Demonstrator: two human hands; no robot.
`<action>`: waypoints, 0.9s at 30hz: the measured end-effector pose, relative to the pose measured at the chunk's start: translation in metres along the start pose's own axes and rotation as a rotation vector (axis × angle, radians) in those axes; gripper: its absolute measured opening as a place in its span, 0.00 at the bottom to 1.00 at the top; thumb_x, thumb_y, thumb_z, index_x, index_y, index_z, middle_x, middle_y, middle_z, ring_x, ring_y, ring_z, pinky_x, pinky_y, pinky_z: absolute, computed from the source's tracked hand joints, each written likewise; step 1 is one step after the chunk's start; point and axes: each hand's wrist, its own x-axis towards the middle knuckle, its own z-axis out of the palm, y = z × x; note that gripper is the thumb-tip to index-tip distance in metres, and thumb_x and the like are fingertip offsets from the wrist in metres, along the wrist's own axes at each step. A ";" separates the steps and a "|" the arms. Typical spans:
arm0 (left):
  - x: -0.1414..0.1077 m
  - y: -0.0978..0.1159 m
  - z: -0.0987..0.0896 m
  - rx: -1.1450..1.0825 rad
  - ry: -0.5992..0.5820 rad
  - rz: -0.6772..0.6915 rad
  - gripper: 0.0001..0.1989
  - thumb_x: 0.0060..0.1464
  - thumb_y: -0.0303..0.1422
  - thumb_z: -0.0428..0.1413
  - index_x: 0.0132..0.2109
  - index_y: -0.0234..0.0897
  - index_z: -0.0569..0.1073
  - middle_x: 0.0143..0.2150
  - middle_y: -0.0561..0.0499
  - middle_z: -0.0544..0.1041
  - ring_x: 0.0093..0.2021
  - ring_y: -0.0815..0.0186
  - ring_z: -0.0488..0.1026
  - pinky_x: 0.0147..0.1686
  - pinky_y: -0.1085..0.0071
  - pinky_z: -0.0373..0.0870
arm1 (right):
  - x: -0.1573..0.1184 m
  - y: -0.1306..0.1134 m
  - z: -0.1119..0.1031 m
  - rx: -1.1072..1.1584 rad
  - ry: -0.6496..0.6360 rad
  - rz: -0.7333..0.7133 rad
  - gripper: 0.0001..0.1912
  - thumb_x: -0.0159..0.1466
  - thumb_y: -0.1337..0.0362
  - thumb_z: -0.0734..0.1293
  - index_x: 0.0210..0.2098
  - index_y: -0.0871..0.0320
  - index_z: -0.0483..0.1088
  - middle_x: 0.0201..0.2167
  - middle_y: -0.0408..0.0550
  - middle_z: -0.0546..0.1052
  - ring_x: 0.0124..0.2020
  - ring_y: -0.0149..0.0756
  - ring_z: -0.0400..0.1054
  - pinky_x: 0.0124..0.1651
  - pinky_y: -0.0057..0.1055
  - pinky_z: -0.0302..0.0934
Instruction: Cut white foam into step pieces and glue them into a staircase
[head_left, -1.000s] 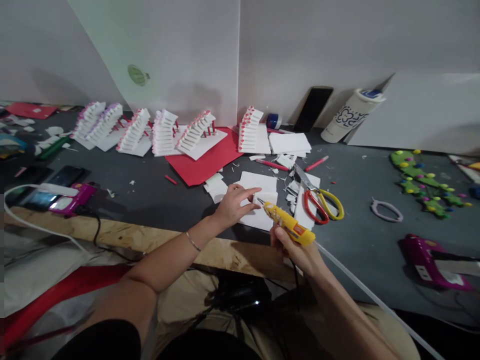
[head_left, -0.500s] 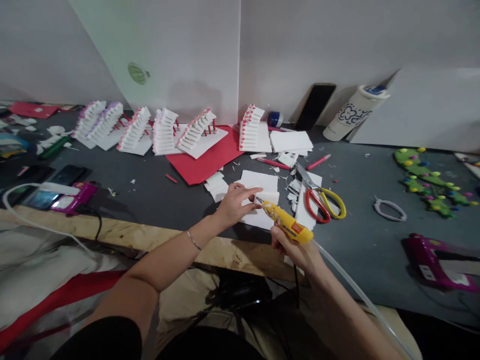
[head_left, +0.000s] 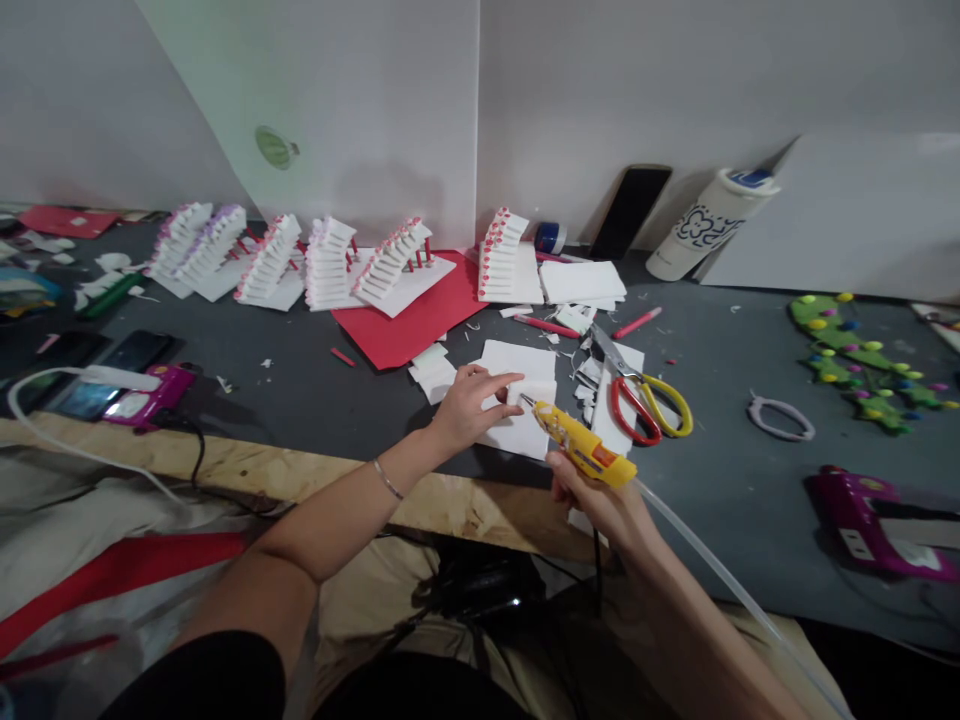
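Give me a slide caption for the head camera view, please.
Left-hand grip on a white foam block as right-hand grip aims a yellow hot-glue gun at it.

White foam stairs are standing in a row along the wall, some on a red card. Scissors are lying on foam scraps. A phone is leaning near a tilted white tumbler. Dotted green cutouts are lying on the gray table.
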 end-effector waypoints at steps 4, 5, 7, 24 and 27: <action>0.000 0.000 0.001 -0.016 0.039 0.010 0.29 0.57 0.54 0.52 0.53 0.37 0.77 0.33 0.49 0.80 0.35 0.65 0.73 0.52 0.61 0.65 | 0.003 0.007 -0.002 -0.001 -0.008 -0.048 0.30 0.52 0.35 0.66 0.11 0.53 0.65 0.10 0.45 0.68 0.13 0.30 0.62 0.20 0.29 0.63; 0.000 0.000 0.000 -0.019 0.045 0.013 0.29 0.57 0.54 0.52 0.53 0.37 0.77 0.33 0.49 0.80 0.35 0.65 0.73 0.52 0.61 0.66 | 0.004 0.009 -0.002 0.011 -0.012 -0.047 0.30 0.52 0.36 0.66 0.11 0.53 0.65 0.10 0.45 0.68 0.13 0.30 0.62 0.20 0.29 0.63; 0.001 0.000 0.000 -0.018 0.051 0.010 0.29 0.57 0.54 0.53 0.52 0.37 0.77 0.32 0.49 0.80 0.35 0.65 0.73 0.53 0.60 0.66 | 0.006 0.013 -0.004 0.026 -0.029 -0.033 0.29 0.53 0.37 0.67 0.12 0.54 0.65 0.11 0.45 0.69 0.13 0.30 0.63 0.20 0.29 0.63; -0.001 -0.003 -0.002 0.000 0.102 -0.016 0.27 0.56 0.54 0.55 0.53 0.41 0.77 0.31 0.50 0.78 0.39 0.62 0.73 0.52 0.58 0.68 | 0.012 0.019 -0.012 0.011 0.084 0.005 0.28 0.53 0.40 0.69 0.12 0.55 0.67 0.11 0.46 0.70 0.14 0.30 0.63 0.20 0.29 0.60; -0.001 -0.004 -0.002 -0.012 0.116 -0.011 0.27 0.56 0.54 0.55 0.53 0.40 0.77 0.32 0.50 0.78 0.39 0.62 0.72 0.52 0.59 0.67 | 0.015 0.019 -0.014 0.027 0.103 0.013 0.29 0.51 0.38 0.69 0.12 0.56 0.66 0.11 0.45 0.69 0.13 0.29 0.62 0.18 0.28 0.59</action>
